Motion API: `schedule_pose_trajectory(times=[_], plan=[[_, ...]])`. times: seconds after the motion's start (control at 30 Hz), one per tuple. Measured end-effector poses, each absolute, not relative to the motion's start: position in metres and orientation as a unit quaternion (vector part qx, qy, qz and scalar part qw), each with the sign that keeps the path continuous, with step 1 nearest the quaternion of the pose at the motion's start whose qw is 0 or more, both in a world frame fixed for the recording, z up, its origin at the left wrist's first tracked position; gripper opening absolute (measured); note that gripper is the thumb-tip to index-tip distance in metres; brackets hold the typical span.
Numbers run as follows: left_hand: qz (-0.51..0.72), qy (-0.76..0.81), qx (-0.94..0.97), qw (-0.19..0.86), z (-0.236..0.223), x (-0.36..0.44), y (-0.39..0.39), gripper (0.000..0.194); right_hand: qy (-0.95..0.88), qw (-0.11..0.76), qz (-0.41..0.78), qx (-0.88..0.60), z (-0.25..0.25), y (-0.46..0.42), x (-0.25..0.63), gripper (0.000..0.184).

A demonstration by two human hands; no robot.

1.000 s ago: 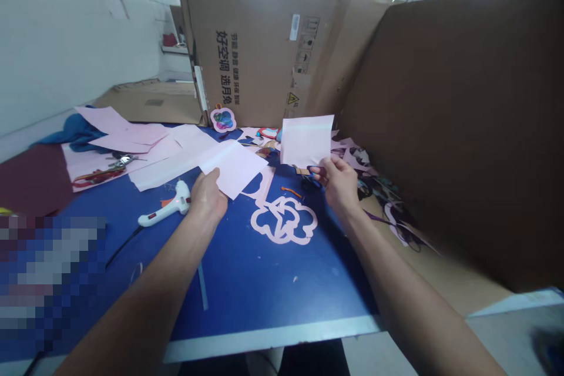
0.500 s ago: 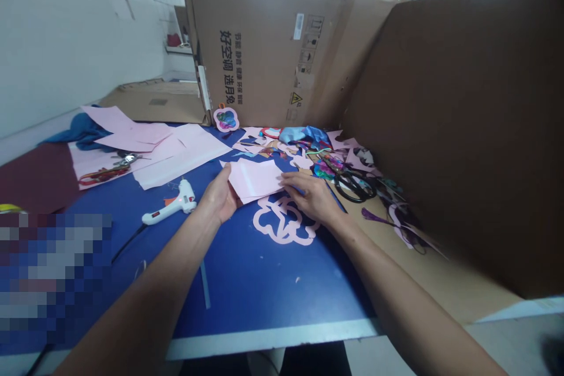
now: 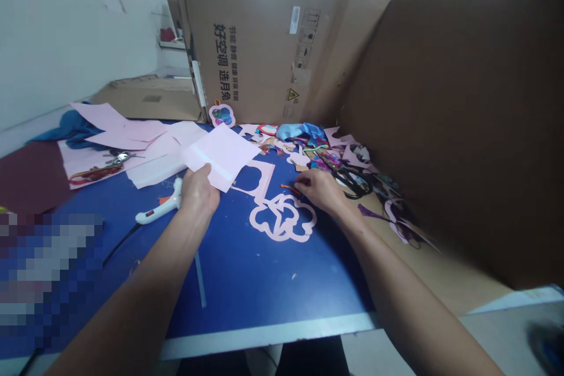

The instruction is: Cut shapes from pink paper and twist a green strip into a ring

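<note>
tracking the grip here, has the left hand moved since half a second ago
Yes: the left hand has shifted left, farther from the pink flower cut-outs.

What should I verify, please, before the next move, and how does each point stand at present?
1. Pink sheet held in the left grip: ok.
2. Right grip empty: cannot tell; its fingertips, near the orange strip, are too unclear.
3. Flower outlines on the table not covered by either grip: ok.
4. Glue gun fully in view: not ok; it is partly hidden behind the left grip.
5. Glue gun cool: cannot tell from this picture.
6. Black scissors lying outside both grips: ok.
</note>
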State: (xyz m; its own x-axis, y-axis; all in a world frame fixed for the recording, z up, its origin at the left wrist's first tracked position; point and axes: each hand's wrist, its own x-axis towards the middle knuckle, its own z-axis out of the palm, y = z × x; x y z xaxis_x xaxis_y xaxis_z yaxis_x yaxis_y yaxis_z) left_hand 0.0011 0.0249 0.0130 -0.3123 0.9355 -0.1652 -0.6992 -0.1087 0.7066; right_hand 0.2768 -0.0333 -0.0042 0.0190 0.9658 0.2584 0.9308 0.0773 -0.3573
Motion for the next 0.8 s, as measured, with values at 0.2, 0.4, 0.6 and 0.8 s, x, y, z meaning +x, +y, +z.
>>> schedule_pose_trajectory(times=[0.2,0.4,0.6,0.8], plan=[[0.731,0.354,0.168,0.559,0.011,0.003,0.024,0.052,-0.71,0.168,0.027,-0.684,-0.014,-0.035,0.26,0.014],[0.73,0.356,0.17,0.558,0.009,0.003,0.024,0.052,-0.686,0.191,-0.019,-0.702,-0.012,-0.036,0.266,0.018],[0.72,0.358,0.171,0.569,0.007,0.004,0.024,0.051,-0.724,0.173,0.124,-0.656,-0.003,-0.038,0.272,0.019],[0.715,0.363,0.178,0.57,0.007,0.005,0.022,0.054,-0.735,0.167,0.158,-0.638,-0.008,-0.037,0.271,0.022]])
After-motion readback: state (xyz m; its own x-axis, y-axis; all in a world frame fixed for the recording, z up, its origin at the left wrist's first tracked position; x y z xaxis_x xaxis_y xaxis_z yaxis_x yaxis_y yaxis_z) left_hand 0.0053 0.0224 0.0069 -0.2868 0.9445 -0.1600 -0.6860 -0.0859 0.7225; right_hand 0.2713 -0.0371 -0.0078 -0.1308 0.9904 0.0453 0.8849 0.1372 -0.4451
